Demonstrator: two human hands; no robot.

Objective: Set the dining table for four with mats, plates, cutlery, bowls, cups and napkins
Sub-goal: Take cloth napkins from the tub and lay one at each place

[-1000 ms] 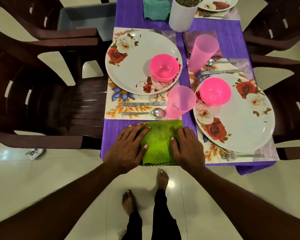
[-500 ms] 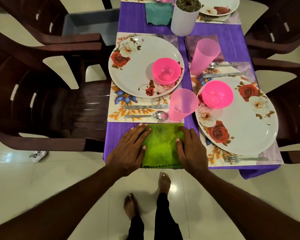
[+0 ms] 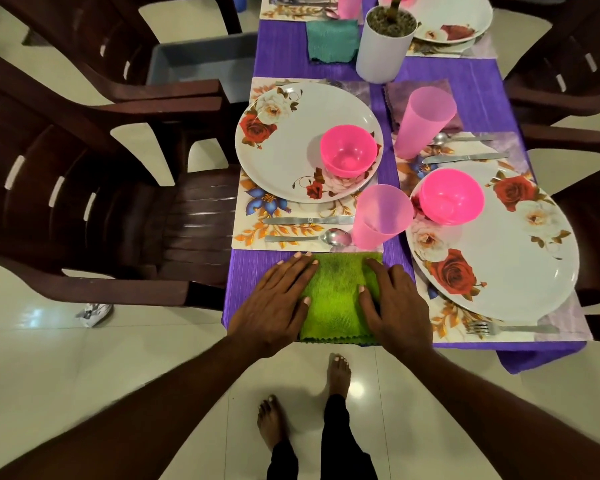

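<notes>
Green terry under both my palms: the napkin (image 3: 335, 296) lies folded at the near end of the desk (image 3: 284, 58), just below the left-hand mat (image 3: 253, 220) and touching its near edge. My left hand (image 3: 274, 303) lies flat over the napkin's left edge and partly on the purple cloth; my right hand (image 3: 394, 306) lies flat over its right edge. Fingers on both are straight and relaxed, pressing, grasping nothing.

To do this well, I judge I should smooth outward from the middle with light, even pressure so the fold lies flat, and square the far edge with the mat's border. The zigzag near hem sits right at the desk's edge, so I'd nudge it no further toward me. The pink cup (image 3: 378, 216) stands just beyond my right fingertips (image 3: 373, 263), beside the spoon (image 3: 312, 238) and knife (image 3: 307, 220); it looks light and easy to tip, so any push away should stay short and low.

This setting's plate (image 3: 291, 147) and bowl (image 3: 348, 150) are in place, as are those on the right
</notes>
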